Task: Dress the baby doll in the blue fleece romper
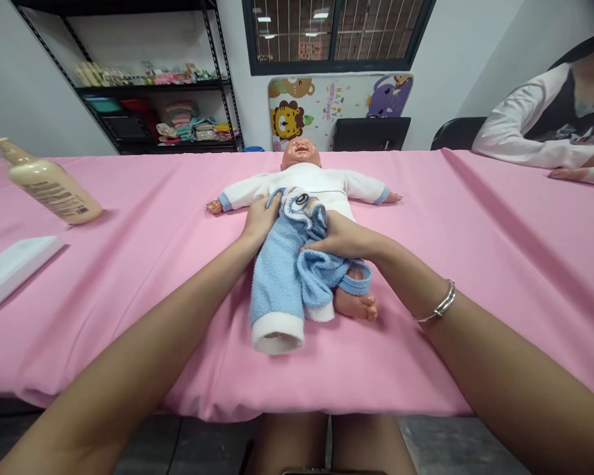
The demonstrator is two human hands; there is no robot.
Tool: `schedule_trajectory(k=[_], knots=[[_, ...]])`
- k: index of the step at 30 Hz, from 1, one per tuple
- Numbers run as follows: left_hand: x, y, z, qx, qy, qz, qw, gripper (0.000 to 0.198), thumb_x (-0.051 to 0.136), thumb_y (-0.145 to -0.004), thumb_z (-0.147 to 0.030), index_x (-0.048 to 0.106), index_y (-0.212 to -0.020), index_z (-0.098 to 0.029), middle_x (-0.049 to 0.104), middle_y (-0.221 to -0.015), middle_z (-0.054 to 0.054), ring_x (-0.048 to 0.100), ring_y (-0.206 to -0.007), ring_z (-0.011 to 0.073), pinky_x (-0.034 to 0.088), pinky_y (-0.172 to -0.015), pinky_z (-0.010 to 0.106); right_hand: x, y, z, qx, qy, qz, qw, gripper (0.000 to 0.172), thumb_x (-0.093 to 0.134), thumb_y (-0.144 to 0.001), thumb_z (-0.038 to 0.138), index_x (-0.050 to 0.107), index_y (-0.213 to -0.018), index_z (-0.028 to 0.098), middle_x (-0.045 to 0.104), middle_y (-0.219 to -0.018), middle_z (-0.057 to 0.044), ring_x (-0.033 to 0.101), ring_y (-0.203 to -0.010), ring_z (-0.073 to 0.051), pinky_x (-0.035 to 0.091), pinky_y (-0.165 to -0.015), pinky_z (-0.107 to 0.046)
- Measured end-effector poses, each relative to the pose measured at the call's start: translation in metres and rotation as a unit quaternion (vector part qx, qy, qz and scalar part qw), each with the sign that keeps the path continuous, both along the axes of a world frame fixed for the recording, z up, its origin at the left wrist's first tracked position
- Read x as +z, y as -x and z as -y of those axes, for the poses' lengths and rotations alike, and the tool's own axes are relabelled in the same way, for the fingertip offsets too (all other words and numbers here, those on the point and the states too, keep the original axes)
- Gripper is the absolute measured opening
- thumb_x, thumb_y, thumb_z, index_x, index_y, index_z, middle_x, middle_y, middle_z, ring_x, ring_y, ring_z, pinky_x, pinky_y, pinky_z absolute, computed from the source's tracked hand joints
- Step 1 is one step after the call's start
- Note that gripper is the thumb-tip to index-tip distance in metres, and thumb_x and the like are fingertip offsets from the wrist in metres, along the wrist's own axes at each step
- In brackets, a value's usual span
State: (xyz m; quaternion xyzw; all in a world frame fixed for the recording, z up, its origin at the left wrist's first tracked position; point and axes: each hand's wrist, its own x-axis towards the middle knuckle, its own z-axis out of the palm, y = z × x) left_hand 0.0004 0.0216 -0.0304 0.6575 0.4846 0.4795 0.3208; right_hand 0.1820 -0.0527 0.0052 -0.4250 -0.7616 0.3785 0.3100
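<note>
A baby doll (301, 155) lies on its back, head away from me, arms spread, in a white top with blue cuffs. Light blue fleece overalls (277, 270) with white cuffs and an animal face at the chest lie over its belly and legs. Gripped in my left hand (261, 221) is the left upper edge of the overalls. My right hand (345, 236) has hold of their right side, fingers partly hidden by the cloth. One bare doll foot (356, 305) shows at the right beside the bunched leg, under a blue strap. The other foot is hidden.
A pink cloth (153, 264) covers the table. At left are a pump bottle (54, 188) and a white flat box (17, 270). A person in white sleeves (519, 125) sits at the right end. Behind stand a black shelf (153, 86) and a black chair back (371, 134).
</note>
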Motion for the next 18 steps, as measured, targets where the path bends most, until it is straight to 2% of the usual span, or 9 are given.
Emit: schedule_trajectory(k=[2,4,7,9,12,14,18], knots=[[0.002,0.002,0.004,-0.045,0.006,0.039,0.998,0.044,0.047,-0.094,-0.052,0.065,-0.085,-0.013,0.071,-0.097,0.009,0.062,-0.105,0.0259,0.045,-0.098,0.036,-0.003,0.002,-0.002,-0.024,-0.016,-0.015,0.999,0.039,0.071,-0.065,0.018,0.061,-0.102,0.011,0.067,-0.099,-0.008,0.062,-0.097,-0.029,0.052,-0.089,-0.044],[0.006,0.007,0.009,-0.127,0.016,0.078,0.989,0.051,0.054,-0.088,-0.063,0.067,-0.096,-0.014,0.071,-0.109,0.009,0.059,-0.116,0.0273,0.042,-0.106,0.038,-0.006,0.002,-0.005,-0.052,-0.012,-0.062,0.997,0.038,0.067,-0.064,0.019,0.061,-0.101,0.011,0.066,-0.095,-0.007,0.062,-0.092,-0.028,0.053,-0.085,-0.043],[0.015,0.019,0.017,-0.267,0.073,0.098,0.956,0.066,0.065,-0.077,-0.072,0.065,-0.115,-0.018,0.067,-0.123,0.010,0.059,-0.120,0.0297,0.046,-0.106,0.041,-0.008,0.001,-0.009,-0.127,-0.006,-0.179,0.976,0.042,0.070,-0.059,0.022,0.060,-0.099,0.012,0.067,-0.100,-0.009,0.063,-0.097,-0.028,0.052,-0.091,-0.042],[0.020,0.028,0.020,-0.311,0.103,0.086,0.941,0.077,0.073,-0.069,-0.072,0.061,-0.124,-0.019,0.064,-0.128,0.013,0.059,-0.119,0.0325,0.050,-0.102,0.043,-0.010,0.000,-0.012,-0.170,0.011,-0.239,0.956,0.046,0.072,-0.056,0.024,0.059,-0.099,0.013,0.067,-0.103,-0.009,0.062,-0.101,-0.028,0.050,-0.095,-0.043],[0.024,0.037,0.021,-0.319,0.103,0.053,0.941,0.091,0.088,-0.056,-0.060,0.057,-0.131,-0.018,0.060,-0.132,0.015,0.056,-0.123,0.0361,0.050,-0.101,0.044,-0.012,-0.001,-0.015,-0.196,0.031,-0.264,0.944,0.049,0.073,-0.053,0.027,0.059,-0.098,0.013,0.067,-0.102,-0.010,0.063,-0.100,-0.030,0.050,-0.095,-0.046],[0.024,0.037,0.021,-0.311,0.092,0.033,0.946,0.092,0.093,-0.052,-0.048,0.057,-0.131,-0.018,0.061,-0.132,0.014,0.054,-0.125,0.0363,0.050,-0.102,0.044,-0.013,-0.002,-0.017,-0.193,0.026,-0.266,0.944,0.048,0.073,-0.053,0.029,0.059,-0.097,0.013,0.068,-0.101,-0.010,0.063,-0.100,-0.031,0.050,-0.095,-0.048],[0.015,0.023,0.021,-0.249,0.067,0.064,0.964,0.068,0.088,-0.061,-0.046,0.065,-0.116,-0.013,0.068,-0.118,0.012,0.062,-0.114,0.0330,0.051,-0.099,0.044,-0.014,-0.003,-0.018,-0.186,0.010,-0.259,0.948,0.049,0.072,-0.054,0.029,0.061,-0.098,0.011,0.068,-0.108,-0.012,0.062,-0.107,-0.032,0.048,-0.100,-0.047]])
